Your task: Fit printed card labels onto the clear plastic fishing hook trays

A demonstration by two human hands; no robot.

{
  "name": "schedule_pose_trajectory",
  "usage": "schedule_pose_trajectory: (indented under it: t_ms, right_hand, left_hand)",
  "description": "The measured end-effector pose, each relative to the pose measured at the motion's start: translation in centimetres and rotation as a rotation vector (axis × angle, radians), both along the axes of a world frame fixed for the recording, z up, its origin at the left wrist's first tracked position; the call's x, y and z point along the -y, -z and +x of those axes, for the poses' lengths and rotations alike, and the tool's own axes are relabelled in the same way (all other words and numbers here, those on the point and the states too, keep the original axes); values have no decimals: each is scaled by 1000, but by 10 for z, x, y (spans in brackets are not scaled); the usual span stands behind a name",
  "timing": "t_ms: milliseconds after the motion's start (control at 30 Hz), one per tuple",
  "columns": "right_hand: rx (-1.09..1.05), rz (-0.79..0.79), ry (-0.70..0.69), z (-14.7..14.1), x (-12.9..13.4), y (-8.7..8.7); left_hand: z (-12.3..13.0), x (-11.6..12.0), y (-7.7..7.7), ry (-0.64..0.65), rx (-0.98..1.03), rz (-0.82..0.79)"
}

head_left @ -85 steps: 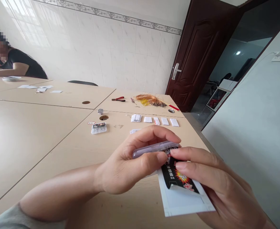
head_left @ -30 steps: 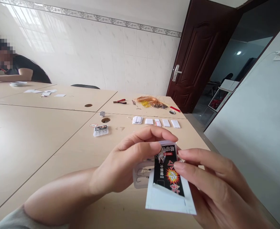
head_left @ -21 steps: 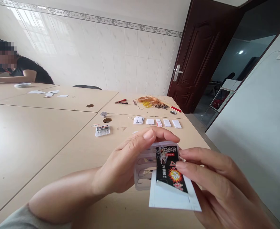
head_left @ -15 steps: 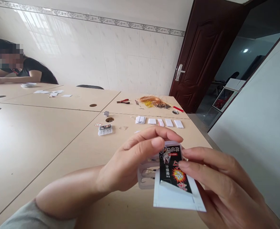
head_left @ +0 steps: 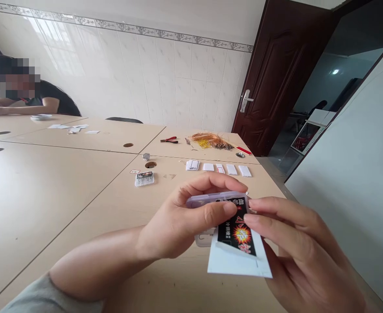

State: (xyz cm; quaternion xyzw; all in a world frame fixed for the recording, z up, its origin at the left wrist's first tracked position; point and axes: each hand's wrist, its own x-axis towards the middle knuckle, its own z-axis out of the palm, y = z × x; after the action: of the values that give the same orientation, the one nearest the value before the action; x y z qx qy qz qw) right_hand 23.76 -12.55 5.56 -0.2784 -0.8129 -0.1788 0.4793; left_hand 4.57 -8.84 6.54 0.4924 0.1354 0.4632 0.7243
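My left hand (head_left: 184,217) is closed round a clear plastic box (head_left: 202,201), its thumb pressing on the black label near the top. Dark hooks show inside the box. The black label (head_left: 233,230), with red and white characters and a yellow burst, lies over the box's right part. Its lower end is partly peeled from white backing paper (head_left: 232,261), which hangs below the box. My right hand (head_left: 295,234) pinches the label and backing at their right edge with its fingertips; its thumb is hidden.
Another labelled box (head_left: 144,179) lies ahead on the table. Beyond the hands are white card stacks (head_left: 193,165), red-handled pliers (head_left: 169,140), a copper-coloured wire bundle (head_left: 211,140) and table holes. A person (head_left: 51,98) leans on the table at far left.
The box has tilted, showing more of its top edge. My left thumb has moved right and down onto the label. The backing paper has risen slightly.
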Motion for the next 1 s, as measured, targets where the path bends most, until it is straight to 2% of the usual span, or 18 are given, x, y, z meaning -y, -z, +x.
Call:
schedule_pose_trajectory:
  t_ms: [100,233,433,633,833,1000]
  right_hand:
    - [71,28,-46,2,-4,-3]
    - [-95,-26,-100,-4,-13,2]
    - [-296,-180,-265,-4,-21,6]
    - [-284,-306,-294,7,-21,-1]
    - [-136,-174,-332,16,-21,-7]
    - [-100,-157,-281,20,-21,-9]
  left_hand:
    - [1,0,0,-35,25,-1]
    - [2,0,-1,-58,67,32]
    - [4,2,3,-131,101,167]
    - [-5,2,2,3,79,208]
    - [-12,0,-1,50,-134,222]
    - [-12,-2,-2,135,-196,231]
